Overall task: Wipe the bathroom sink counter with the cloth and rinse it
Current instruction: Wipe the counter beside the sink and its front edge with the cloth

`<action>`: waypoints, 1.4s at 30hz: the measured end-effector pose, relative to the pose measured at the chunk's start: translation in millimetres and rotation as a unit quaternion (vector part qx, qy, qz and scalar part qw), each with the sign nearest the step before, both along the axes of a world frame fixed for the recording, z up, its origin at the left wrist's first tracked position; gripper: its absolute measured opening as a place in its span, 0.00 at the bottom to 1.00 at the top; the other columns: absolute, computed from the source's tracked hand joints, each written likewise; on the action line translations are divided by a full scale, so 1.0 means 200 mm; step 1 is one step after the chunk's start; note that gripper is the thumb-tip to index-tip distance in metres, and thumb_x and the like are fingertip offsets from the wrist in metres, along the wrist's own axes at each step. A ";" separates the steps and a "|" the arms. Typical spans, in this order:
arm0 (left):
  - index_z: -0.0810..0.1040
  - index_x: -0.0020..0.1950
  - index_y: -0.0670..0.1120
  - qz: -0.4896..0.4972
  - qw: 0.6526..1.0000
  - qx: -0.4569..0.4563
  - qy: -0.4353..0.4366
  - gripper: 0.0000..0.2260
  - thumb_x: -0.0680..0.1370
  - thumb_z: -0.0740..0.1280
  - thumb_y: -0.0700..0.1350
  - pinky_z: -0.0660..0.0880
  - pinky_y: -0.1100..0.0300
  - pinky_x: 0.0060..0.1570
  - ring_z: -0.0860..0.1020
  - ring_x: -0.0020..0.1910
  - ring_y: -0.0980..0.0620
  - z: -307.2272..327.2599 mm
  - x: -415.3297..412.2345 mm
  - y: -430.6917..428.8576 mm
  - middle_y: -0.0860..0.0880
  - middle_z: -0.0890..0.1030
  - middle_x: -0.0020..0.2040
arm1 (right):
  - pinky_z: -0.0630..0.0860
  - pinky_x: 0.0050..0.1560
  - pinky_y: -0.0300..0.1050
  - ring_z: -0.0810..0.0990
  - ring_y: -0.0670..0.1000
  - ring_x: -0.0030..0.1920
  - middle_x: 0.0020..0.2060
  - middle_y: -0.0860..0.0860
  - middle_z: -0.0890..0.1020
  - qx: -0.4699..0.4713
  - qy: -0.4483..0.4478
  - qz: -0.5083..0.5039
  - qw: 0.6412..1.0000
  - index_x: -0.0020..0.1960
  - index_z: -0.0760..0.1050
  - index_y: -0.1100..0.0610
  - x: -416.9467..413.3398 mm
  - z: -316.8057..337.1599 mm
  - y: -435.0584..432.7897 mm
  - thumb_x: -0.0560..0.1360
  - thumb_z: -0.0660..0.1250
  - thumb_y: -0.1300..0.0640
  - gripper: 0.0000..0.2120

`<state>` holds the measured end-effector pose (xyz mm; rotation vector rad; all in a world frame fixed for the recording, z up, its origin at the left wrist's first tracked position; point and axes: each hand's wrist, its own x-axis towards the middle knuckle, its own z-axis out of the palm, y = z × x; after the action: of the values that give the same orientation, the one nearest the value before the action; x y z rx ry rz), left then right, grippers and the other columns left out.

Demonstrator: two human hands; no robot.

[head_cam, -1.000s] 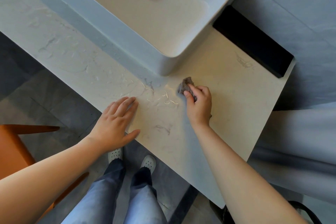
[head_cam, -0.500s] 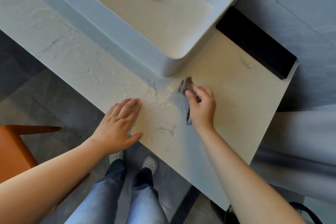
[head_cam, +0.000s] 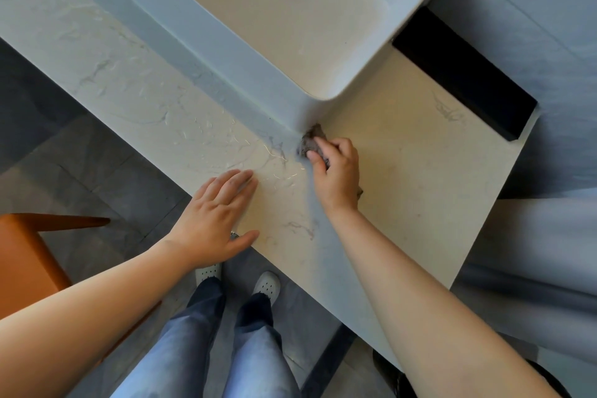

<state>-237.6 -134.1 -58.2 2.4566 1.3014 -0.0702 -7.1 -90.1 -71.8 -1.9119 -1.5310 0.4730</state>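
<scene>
A: Two hands are working where?
B: On the counter (head_cam: 420, 171). The left hand (head_cam: 213, 220) is lying flat, fingers straight. The right hand (head_cam: 336, 178) is gripping the cloth (head_cam: 311, 140) at the sink (head_cam: 258, 74) corner, and the cloth is lying lengthwise from that corner back under the palm.

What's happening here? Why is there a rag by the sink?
A person is wiping the bathroom counter. Their right hand holds a small grey cloth and presses it down right at the corner of the white sink. Their left hand lies flat near the counter's front edge, holding nothing. Shiny streaks show left of the cloth. The cloth isn't being rinsed yet.
</scene>
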 end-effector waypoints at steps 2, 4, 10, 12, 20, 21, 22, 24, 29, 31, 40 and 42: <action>0.63 0.75 0.45 0.003 1.000 -0.011 -0.021 0.34 0.73 0.57 0.62 0.57 0.50 0.71 0.59 0.73 0.46 0.01 -0.01 0.02 0.47 0.63 0.74 | 0.69 0.49 0.41 0.74 0.55 0.48 0.47 0.55 0.77 -0.001 -0.011 0.029 1.000 0.58 0.80 0.59 -0.06 0.00 -0.05 0.73 0.68 0.58 0.14; 0.63 0.74 0.45 0.002 0.999 -0.021 -0.039 0.33 0.73 0.58 0.61 0.57 0.52 0.71 0.60 0.73 0.48 0.02 -0.03 0.04 0.48 0.64 0.73 | 0.70 0.49 0.42 0.75 0.56 0.47 0.46 0.55 0.77 0.003 -0.018 0.058 0.998 0.57 0.81 0.58 -0.10 -0.01 -0.11 0.73 0.68 0.57 0.14; 0.68 0.71 0.40 0.012 0.997 -0.034 -0.063 0.31 0.74 0.60 0.59 0.56 0.60 0.70 0.65 0.70 0.47 0.07 -0.12 -0.01 0.45 0.69 0.70 | 0.73 0.50 0.42 0.75 0.55 0.48 0.46 0.53 0.77 -0.035 0.031 0.100 0.994 0.56 0.81 0.57 -0.18 0.03 -0.28 0.73 0.69 0.58 0.13; 0.70 0.69 0.39 0.018 0.997 -0.036 -0.065 0.30 0.74 0.60 0.58 0.57 0.60 0.70 0.67 0.69 0.46 0.09 -0.15 -0.05 0.44 0.70 0.68 | 0.71 0.49 0.37 0.75 0.52 0.48 0.45 0.50 0.76 -0.078 0.075 0.125 0.986 0.57 0.81 0.57 -0.19 0.08 -0.35 0.73 0.70 0.59 0.13; 0.71 0.68 0.39 -0.006 0.997 -0.038 -0.070 0.30 0.74 0.59 0.58 0.63 0.57 0.66 0.69 0.67 0.46 0.13 -0.03 -0.15 0.44 0.72 0.67 | 0.69 0.45 0.25 0.75 0.40 0.44 0.45 0.48 0.75 -0.040 0.145 -0.086 0.985 0.57 0.79 0.60 0.13 0.25 -0.45 0.74 0.69 0.63 0.12; 0.71 0.68 0.39 -0.012 0.996 -0.041 -0.073 0.30 0.74 0.59 0.58 0.62 0.57 0.66 0.68 0.67 0.46 0.14 0.00 -0.16 0.44 0.72 0.67 | 0.68 0.47 0.26 0.75 0.39 0.45 0.46 0.48 0.75 -0.040 0.151 -0.112 0.981 0.58 0.79 0.60 0.18 0.26 -0.48 0.75 0.68 0.62 0.12; 0.71 0.68 0.40 -0.018 0.996 -0.044 -0.076 0.30 0.74 0.59 0.58 0.62 0.58 0.66 0.68 0.67 0.46 0.14 0.03 -0.18 0.44 0.72 0.67 | 0.69 0.49 0.28 0.76 0.40 0.46 0.46 0.48 0.76 -0.043 0.162 -0.138 0.976 0.58 0.79 0.58 0.23 0.26 -0.52 0.76 0.67 0.62 0.11; 0.71 0.69 0.40 -0.035 0.995 -0.049 -0.076 0.30 0.74 0.59 0.59 0.62 0.58 0.66 0.68 0.67 0.46 0.14 0.10 -0.21 0.45 0.72 0.67 | 0.72 0.53 0.37 0.78 0.44 0.50 0.49 0.50 0.79 -0.058 0.199 -0.183 0.961 0.57 0.79 0.55 0.32 0.26 -0.63 0.77 0.66 0.60 0.10; 0.72 0.69 0.41 -0.059 0.994 -0.057 -0.074 0.30 0.74 0.59 0.60 0.61 0.59 0.67 0.68 0.68 0.47 0.14 0.22 -0.29 0.45 0.72 0.67 | 0.77 0.54 0.44 0.82 0.50 0.53 0.49 0.50 0.85 -0.130 0.427 -0.239 0.862 0.52 0.80 0.53 0.44 0.26 -0.88 0.79 0.64 0.58 0.07; 0.72 0.68 0.41 -0.061 0.994 -0.057 -0.076 0.30 0.74 0.59 0.60 0.63 0.57 0.66 0.69 0.67 0.46 0.14 0.26 -0.31 0.45 0.72 0.67 | 0.76 0.55 0.45 0.81 0.52 0.55 0.50 0.51 0.84 -0.153 0.418 -0.252 0.859 0.54 0.79 0.56 0.48 0.25 -0.92 0.79 0.63 0.57 0.08; 0.72 0.68 0.43 -0.060 0.996 -0.042 -0.056 0.30 0.74 0.56 0.62 0.69 0.49 0.64 0.69 0.67 0.44 0.21 0.36 -0.32 0.46 0.71 0.68 | 0.73 0.56 0.44 0.73 0.52 0.59 0.59 0.53 0.75 -0.078 -0.037 -0.122 0.989 0.66 0.70 0.58 0.40 0.24 -1.07 0.73 0.69 0.46 0.26; 0.72 0.68 0.44 -0.054 0.997 -0.041 -0.048 0.30 0.74 0.55 0.62 0.69 0.48 0.64 0.69 0.67 0.44 0.22 0.37 -0.32 0.46 0.71 0.68 | 0.76 0.52 0.50 0.76 0.55 0.55 0.55 0.54 0.77 -0.077 -0.093 -0.100 0.988 0.63 0.72 0.58 0.35 0.18 -1.08 0.69 0.73 0.45 0.28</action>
<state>-163.0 -197.1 -14.1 2.4274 1.1030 -0.0330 62.0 -306.5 -36.2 -2.2569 -1.4299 0.3403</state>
